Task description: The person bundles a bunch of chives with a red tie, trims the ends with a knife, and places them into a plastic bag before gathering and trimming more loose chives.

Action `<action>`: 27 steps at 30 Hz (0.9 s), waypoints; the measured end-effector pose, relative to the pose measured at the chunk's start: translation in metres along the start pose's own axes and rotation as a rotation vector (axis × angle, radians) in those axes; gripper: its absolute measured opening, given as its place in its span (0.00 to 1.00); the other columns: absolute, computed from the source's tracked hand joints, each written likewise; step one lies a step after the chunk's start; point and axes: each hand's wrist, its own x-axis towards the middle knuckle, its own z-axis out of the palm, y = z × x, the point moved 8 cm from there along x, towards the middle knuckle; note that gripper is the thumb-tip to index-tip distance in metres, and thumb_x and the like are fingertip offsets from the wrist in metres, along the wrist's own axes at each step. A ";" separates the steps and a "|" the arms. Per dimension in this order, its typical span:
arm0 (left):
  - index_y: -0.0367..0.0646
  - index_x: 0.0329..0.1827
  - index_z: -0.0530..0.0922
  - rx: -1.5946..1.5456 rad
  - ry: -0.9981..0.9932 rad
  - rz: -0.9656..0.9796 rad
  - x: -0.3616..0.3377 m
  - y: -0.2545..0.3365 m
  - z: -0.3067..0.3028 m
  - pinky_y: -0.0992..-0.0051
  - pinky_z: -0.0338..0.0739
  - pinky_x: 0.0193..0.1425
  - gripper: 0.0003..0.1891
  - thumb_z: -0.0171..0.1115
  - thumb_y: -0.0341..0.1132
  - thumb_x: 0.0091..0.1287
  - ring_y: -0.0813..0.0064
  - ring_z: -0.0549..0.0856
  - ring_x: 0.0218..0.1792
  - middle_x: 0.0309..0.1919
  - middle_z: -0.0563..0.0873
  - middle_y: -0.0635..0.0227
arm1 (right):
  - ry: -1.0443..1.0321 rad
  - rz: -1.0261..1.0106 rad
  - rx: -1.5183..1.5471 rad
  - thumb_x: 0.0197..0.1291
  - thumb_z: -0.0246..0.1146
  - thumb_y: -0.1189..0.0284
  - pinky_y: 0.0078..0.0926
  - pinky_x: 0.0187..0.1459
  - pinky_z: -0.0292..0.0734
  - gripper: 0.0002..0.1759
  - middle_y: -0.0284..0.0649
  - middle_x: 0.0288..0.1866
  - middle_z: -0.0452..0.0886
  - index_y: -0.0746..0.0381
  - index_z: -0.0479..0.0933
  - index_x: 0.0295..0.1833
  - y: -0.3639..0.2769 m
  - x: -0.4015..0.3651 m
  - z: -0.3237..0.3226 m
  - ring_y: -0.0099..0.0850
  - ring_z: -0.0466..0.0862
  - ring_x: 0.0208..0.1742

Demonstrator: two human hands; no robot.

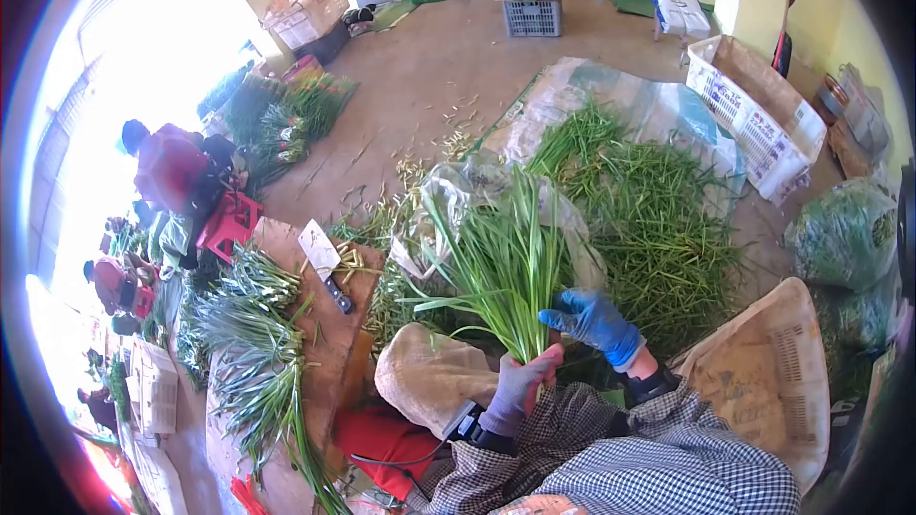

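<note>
My left hand (520,383), in a grey glove, is closed around the lower stems of a bunch of long-leaved greens (520,277). The leaves fan upward and away from me. My right hand (599,326), in a blue glove, lies against the right side of the bunch. Its fingers stretch left to the leaves, and their tips are partly hard to make out. To the left, a knife (324,262) with a wide blade and dark handle rests on a wooden board (329,343). Bundles of similar greens (253,334) lie along the board's left side.
A loose heap of greens (658,238) covers a plastic sheet (658,100) ahead. White crates (759,119) and a large basket (778,391) stand at the right. Pale cut pieces (410,172) litter the floor. Another person (176,167) is near a red stool (229,224).
</note>
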 end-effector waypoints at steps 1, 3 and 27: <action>0.38 0.43 0.79 0.003 0.001 0.000 -0.001 0.000 0.000 0.81 0.67 0.24 0.11 0.70 0.32 0.62 0.84 0.74 0.21 0.27 0.80 0.73 | 0.002 -0.001 0.003 0.56 0.71 0.54 0.29 0.29 0.72 0.23 0.43 0.23 0.80 0.66 0.79 0.30 -0.004 0.002 -0.002 0.29 0.75 0.22; 0.37 0.42 0.79 0.014 0.003 0.046 -0.001 0.003 -0.003 0.80 0.67 0.24 0.11 0.71 0.32 0.61 0.84 0.74 0.21 0.26 0.80 0.73 | -0.002 0.109 0.070 0.55 0.72 0.54 0.29 0.29 0.72 0.23 0.43 0.22 0.78 0.66 0.78 0.28 -0.006 0.003 -0.006 0.29 0.74 0.22; 0.36 0.37 0.80 -0.013 0.068 0.209 0.010 -0.002 -0.012 0.79 0.72 0.23 0.14 0.63 0.41 0.69 0.79 0.77 0.20 0.26 0.82 0.68 | -0.080 0.045 0.020 0.51 0.74 0.73 0.22 0.34 0.75 0.11 0.34 0.27 0.81 0.66 0.80 0.35 0.002 0.011 0.022 0.21 0.78 0.30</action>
